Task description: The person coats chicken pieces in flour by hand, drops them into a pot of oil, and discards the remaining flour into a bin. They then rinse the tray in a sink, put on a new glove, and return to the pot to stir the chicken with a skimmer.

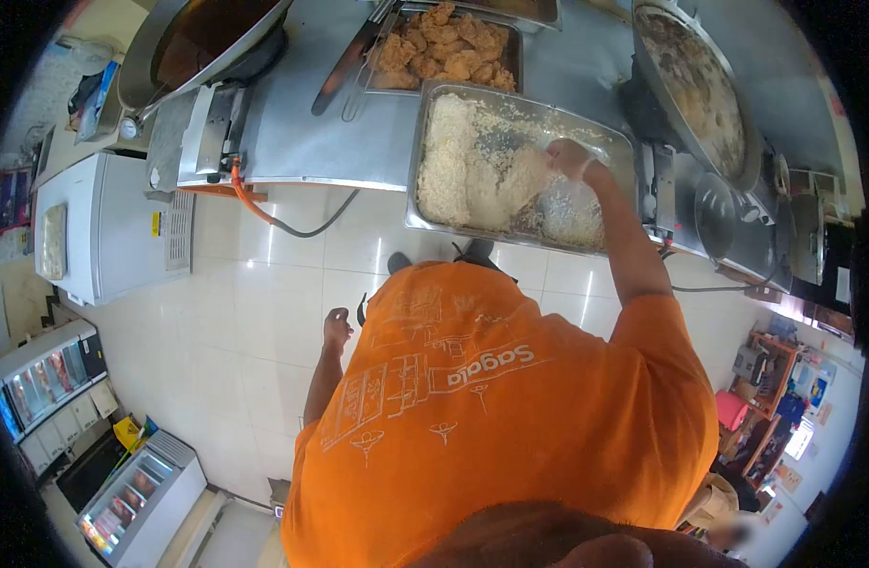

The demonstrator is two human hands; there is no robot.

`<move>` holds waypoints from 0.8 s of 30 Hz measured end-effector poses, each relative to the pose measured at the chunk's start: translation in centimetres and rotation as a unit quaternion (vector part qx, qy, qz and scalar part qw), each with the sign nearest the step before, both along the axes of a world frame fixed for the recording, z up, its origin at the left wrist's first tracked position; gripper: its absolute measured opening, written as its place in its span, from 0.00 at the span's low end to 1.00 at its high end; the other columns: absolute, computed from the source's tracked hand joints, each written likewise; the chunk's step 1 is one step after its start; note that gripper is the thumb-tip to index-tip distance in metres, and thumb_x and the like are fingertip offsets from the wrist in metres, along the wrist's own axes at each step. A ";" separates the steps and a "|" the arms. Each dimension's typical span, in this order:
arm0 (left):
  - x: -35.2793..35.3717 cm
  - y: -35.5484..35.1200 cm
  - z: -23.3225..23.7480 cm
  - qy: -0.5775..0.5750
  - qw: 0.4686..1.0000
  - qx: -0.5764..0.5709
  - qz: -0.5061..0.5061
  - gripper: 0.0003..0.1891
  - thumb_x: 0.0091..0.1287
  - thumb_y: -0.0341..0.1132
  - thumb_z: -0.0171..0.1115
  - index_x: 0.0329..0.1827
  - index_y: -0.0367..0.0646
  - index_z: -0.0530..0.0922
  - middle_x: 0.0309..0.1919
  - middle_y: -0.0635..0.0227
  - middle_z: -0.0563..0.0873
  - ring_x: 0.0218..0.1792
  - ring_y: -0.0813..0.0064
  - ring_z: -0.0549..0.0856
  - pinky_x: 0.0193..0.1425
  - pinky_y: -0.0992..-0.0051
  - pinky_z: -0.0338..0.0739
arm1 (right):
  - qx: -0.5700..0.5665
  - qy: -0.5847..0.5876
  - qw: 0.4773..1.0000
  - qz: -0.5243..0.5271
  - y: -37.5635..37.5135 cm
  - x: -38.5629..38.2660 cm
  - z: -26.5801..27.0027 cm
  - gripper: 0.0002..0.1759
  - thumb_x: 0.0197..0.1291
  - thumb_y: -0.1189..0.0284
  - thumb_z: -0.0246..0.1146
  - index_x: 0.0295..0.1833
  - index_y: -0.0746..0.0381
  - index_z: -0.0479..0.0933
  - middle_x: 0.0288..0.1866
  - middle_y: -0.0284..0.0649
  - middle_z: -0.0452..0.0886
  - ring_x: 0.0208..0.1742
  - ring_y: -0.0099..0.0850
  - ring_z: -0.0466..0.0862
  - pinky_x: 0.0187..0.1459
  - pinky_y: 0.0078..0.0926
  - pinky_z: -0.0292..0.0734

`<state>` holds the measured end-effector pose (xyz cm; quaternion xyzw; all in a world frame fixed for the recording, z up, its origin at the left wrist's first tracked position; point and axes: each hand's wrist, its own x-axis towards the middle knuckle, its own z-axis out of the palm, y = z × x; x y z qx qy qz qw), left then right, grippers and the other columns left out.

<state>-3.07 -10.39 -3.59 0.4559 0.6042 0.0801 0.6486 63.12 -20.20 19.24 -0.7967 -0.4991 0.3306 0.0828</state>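
Note:
My right hand [569, 157] reaches into a big steel tray [417, 161] of pale breading crumbs on the counter ahead. Its fingers are closed on a crumb-coated piece [526, 180] lifted just above the crumbs. More coated pieces lie piled along the tray's left side [444, 156]. My left hand [337, 328] hangs at my side over the white floor tiles, fingers curled, nothing in it. My orange shirt [491, 407] hides the lower part of the view.
Behind the crumb tray is a tray of browned fried pieces [453, 47] with tongs [345, 66] beside it. A large wok [203, 38] sits far left, another [695, 85] far right. A white chest freezer [113, 227] and glass-topped freezers [46, 379] line the left.

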 end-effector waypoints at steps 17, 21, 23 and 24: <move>4.8 -2.2 2.1 0.075 0.997 -0.013 -0.020 0.15 0.64 0.41 0.54 0.48 0.43 0.74 0.16 0.69 0.73 0.16 0.78 0.76 0.17 0.78 0.68 | 0.134 0.056 0.989 -0.022 4.7 -11.6 -7.4 0.25 0.47 0.61 0.65 0.47 0.66 0.72 0.46 0.53 0.76 0.48 0.45 0.76 0.49 0.36 0.72; 5.0 -2.6 2.6 0.114 0.992 0.008 -0.054 0.14 0.64 0.41 0.53 0.48 0.43 0.74 0.17 0.68 0.74 0.17 0.76 0.77 0.17 0.77 0.69 | 0.175 0.144 0.974 -0.013 1.6 -8.2 -3.6 0.22 0.49 0.64 0.65 0.47 0.64 0.70 0.39 0.42 0.73 0.41 0.33 0.73 0.43 0.31 0.71; 4.5 -2.4 1.5 0.112 0.993 -0.019 -0.024 0.14 0.64 0.41 0.53 0.48 0.43 0.74 0.17 0.68 0.74 0.17 0.76 0.77 0.17 0.77 0.68 | 0.178 0.225 0.956 -0.060 -0.5 -6.4 1.1 0.21 0.49 0.67 0.65 0.48 0.63 0.70 0.34 0.39 0.71 0.36 0.30 0.71 0.40 0.28 0.70; 6.2 -2.1 4.6 0.157 0.987 -0.020 -0.040 0.14 0.64 0.41 0.53 0.47 0.44 0.74 0.17 0.68 0.74 0.17 0.76 0.76 0.17 0.77 0.68 | 0.178 0.279 0.940 -0.082 -1.4 -5.3 2.3 0.21 0.49 0.67 0.65 0.48 0.63 0.71 0.32 0.38 0.70 0.34 0.29 0.71 0.39 0.27 0.70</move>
